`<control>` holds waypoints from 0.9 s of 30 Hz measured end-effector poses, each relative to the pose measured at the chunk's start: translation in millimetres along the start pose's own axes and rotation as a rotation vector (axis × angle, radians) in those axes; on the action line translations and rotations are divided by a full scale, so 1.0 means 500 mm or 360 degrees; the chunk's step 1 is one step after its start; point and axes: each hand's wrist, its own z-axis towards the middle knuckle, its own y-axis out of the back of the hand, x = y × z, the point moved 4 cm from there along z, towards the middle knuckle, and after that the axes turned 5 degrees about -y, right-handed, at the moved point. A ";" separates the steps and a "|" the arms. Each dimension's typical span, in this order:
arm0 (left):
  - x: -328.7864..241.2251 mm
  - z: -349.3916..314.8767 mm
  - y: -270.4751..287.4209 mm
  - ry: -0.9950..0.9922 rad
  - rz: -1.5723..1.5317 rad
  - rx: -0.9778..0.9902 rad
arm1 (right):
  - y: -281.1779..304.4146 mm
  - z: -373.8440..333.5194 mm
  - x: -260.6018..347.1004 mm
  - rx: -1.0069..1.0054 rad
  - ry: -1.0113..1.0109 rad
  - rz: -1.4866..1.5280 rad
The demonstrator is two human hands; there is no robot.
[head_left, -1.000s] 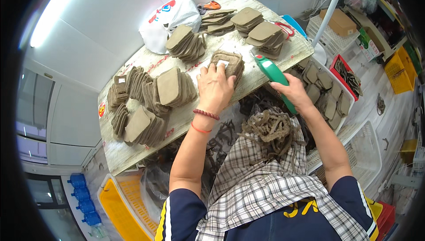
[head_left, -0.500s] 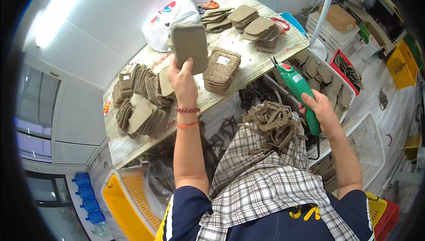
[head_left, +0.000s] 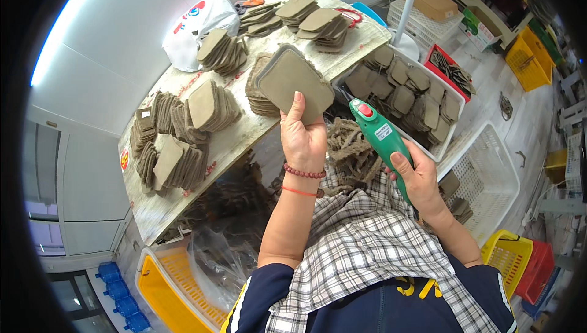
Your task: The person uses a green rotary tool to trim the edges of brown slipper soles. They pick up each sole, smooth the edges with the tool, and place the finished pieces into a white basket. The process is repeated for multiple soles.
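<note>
Carried rightward since the earlier frame, the pad (head_left: pixel 297 81) is held up, partly hiding a stack (head_left: pixel 257 88) on the counter (head_left: pixel 244 126); the left hand (head_left: pixel 304 140) has it clamped between thumb and fingers. Nearer the pad too is the green tool (head_left: pixel 380 134); the right hand's (head_left: pixel 417 175) fingers are closed round it

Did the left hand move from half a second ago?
Yes, rightward: the left hand was left of the fuzzy pad stack nearest it, and now is right of that.
</note>
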 end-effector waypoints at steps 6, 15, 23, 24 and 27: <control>0.009 -0.015 -0.018 0.0000 0.0004 0.0044 | -0.007 -0.024 -0.003 0.0010 -0.0072 0.0058; 0.014 -0.038 -0.017 0.0007 0.0120 0.0092 | -0.015 -0.030 0.009 -0.0008 -0.0012 0.0053; 0.031 -0.061 0.001 0.0133 0.0242 0.0094 | -0.010 -0.021 0.024 -0.0048 0.0040 0.0065; 0.033 -0.066 -0.001 0.0150 0.0259 0.0106 | -0.008 -0.019 0.024 -0.0056 0.0042 0.0064; 0.043 -0.079 -0.002 0.0212 0.0298 0.0140 | -0.002 -0.012 0.029 -0.0077 0.0044 0.0058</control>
